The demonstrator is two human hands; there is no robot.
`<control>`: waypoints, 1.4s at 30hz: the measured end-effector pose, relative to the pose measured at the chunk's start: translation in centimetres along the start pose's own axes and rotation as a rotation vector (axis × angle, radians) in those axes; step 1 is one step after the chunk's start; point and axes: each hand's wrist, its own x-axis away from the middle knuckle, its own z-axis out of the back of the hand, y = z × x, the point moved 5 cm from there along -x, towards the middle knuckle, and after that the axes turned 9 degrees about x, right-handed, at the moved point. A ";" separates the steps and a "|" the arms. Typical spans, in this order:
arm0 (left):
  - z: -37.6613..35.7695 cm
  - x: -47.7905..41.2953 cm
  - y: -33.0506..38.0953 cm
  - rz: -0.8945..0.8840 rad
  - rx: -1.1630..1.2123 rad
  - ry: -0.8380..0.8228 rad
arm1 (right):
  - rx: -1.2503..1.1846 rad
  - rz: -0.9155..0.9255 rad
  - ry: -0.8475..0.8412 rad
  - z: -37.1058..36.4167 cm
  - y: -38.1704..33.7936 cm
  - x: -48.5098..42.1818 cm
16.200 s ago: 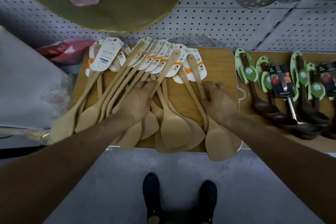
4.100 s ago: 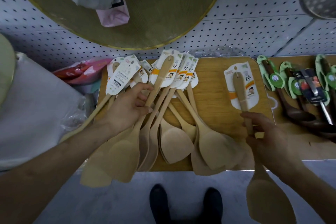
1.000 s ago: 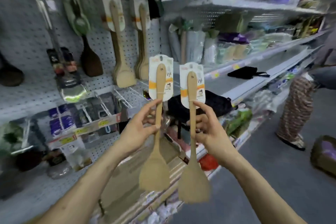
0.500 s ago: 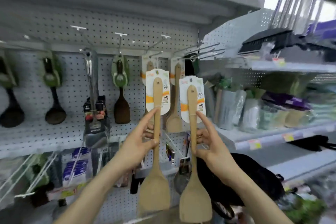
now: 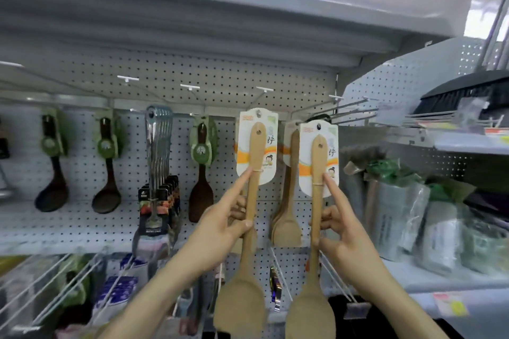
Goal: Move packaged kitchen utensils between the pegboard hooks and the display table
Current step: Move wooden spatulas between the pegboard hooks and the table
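1. 2 spatulas are held up before the pegboard (image 5: 192, 71). The left spatula (image 5: 254, 151) is pinched at mid-handle by the left hand (image 5: 220, 226), and the right spatula (image 5: 318, 157) by the right hand (image 5: 344, 231).
2. Each index finger is laid straight up the handle to the card's lower edge.
3. Both long axes are kept upright, with the blades below the grips and the cards above.
4. The left card (image 5: 268, 129) is raised close under the hooks (image 5: 265, 89). The right card (image 5: 332, 173) is held lower, in front of the hung spatulas (image 5: 286, 228).
5. Whether either card's hole is threaded on a hook cannot be told.
6. As a judgement, each hole is to be lined up with a hook tip and pushed toward the board. The left one is nearer.
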 end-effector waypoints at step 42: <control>-0.3 -4.9 -4.0 0.039 -0.191 0.132 | -0.097 0.112 -0.048 1.4 5.8 -5.4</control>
